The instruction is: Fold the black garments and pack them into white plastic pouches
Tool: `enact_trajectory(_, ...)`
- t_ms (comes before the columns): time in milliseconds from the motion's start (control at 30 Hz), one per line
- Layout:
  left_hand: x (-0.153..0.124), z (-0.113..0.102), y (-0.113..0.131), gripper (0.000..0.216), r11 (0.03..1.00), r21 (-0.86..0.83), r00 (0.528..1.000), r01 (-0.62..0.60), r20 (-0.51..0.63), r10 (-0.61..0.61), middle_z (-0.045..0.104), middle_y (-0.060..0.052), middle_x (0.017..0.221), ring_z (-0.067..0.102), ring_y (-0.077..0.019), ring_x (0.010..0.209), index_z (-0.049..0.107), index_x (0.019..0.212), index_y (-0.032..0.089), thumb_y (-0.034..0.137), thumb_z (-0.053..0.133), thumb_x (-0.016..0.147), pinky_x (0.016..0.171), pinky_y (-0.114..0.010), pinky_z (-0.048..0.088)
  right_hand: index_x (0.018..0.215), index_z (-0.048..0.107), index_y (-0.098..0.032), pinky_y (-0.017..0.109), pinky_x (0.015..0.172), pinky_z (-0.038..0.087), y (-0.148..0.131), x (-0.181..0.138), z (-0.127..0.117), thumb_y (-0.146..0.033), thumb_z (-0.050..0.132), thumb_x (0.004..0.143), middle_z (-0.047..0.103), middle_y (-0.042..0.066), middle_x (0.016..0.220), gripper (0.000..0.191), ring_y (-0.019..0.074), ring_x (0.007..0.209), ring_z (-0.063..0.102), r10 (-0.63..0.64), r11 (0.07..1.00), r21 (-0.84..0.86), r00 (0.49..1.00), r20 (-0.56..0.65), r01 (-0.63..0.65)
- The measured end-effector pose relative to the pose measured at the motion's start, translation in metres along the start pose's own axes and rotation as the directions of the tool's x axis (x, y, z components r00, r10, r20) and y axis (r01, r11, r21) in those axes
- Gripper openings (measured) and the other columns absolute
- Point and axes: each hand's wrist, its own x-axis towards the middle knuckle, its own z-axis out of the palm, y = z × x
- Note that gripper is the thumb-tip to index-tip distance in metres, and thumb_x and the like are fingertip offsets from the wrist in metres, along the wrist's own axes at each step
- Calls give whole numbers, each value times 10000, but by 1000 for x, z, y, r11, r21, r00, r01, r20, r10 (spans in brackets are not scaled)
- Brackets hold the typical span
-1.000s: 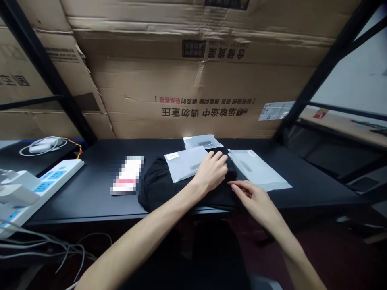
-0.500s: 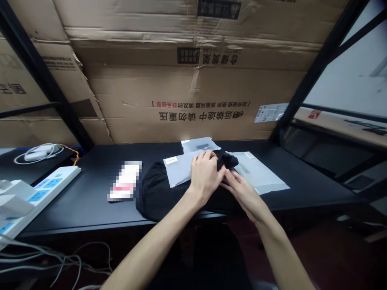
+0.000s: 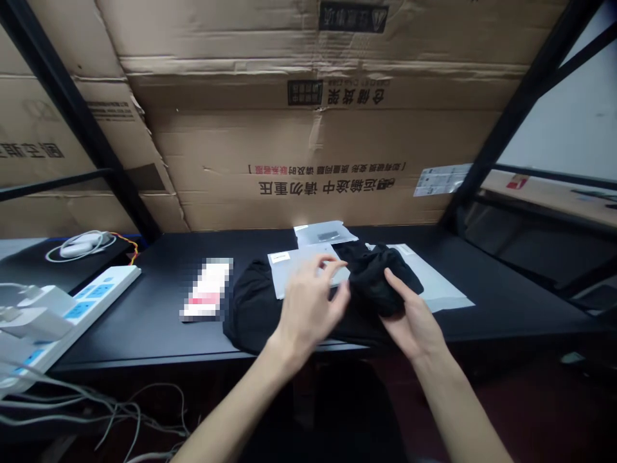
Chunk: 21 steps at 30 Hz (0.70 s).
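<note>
A bunched piece of black cloth (image 3: 380, 278) is gripped by my right hand (image 3: 413, 321), its thumb on top and its fingers underneath. My left hand (image 3: 311, 305) hovers just left of the bunch, fingers curved and apart, with nothing in it. Beneath that hand lies a frosted white plastic bag (image 3: 284, 260) with a small label. More black fabric (image 3: 250, 308) spreads over the table under and beside the bag. Another frosted bag (image 3: 446, 289) lies partly behind the right hand and the cloth, and a third bag (image 3: 325, 233) rests farther back.
Left of the fabric lies a phone-shaped item (image 3: 207, 289), blurred out. A white power strip (image 3: 96, 302) with plugs sits at the left edge, with cables (image 3: 120, 411) hanging below. Cardboard (image 3: 308, 135) stands behind the black table (image 3: 164, 308), between dark metal posts (image 3: 496, 148).
My left hand has let go of the black cloth and moved left, its fingers opening. The cloth now appears larger and more spread in my right hand. The view has shifted slightly.
</note>
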Motion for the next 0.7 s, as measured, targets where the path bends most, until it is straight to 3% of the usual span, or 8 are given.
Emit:
enact_trajectory(33,1,-6,-13,280,998,57,999,37,21,-38,678,-64,1342,651,-226,1209,691,1305,249,285,603,1042,1070,-385,536,1130,806,-245,428,980,665,-1,0,-1,-414,789,893,809,79,1235,291,321,1214,743,7,1000,-7,1000,17,-7)
enact_trajectory(133,4,-14,-50,324,982,187,962,19,264,-69,704,-90,1273,664,-301,1193,735,1256,227,388,730,974,1026,-450,562,1141,810,-237,421,1011,651,-2,-2,-2,-403,768,912,803,95,1265,286,326,1235,738,15,998,-63,999,46,-13)
enact_trajectory(267,5,-14,-73,209,981,194,923,-15,379,-60,760,-53,1106,735,-265,1046,793,1120,256,394,736,975,793,-329,588,1176,807,-230,434,1075,613,-2,-4,-3,-401,741,925,795,113,1283,311,327,1269,723,89,988,-137,983,159,-67)
enact_trajectory(433,8,-11,-70,202,976,217,931,-4,358,-75,778,-53,1019,751,-233,953,816,1027,247,334,634,1042,706,-280,533,1155,805,-220,477,1003,646,-2,-7,-5,-414,754,925,823,113,1175,305,333,1170,768,191,975,-154,957,219,-159)
enact_trajectory(700,10,-11,-61,251,962,269,983,38,164,-85,759,-25,1100,726,-188,885,800,1038,269,333,561,1083,623,-264,449,1067,828,-193,392,952,655,7,-15,17,-301,881,802,843,98,1108,292,283,1033,806,407,908,-206,884,231,-365)
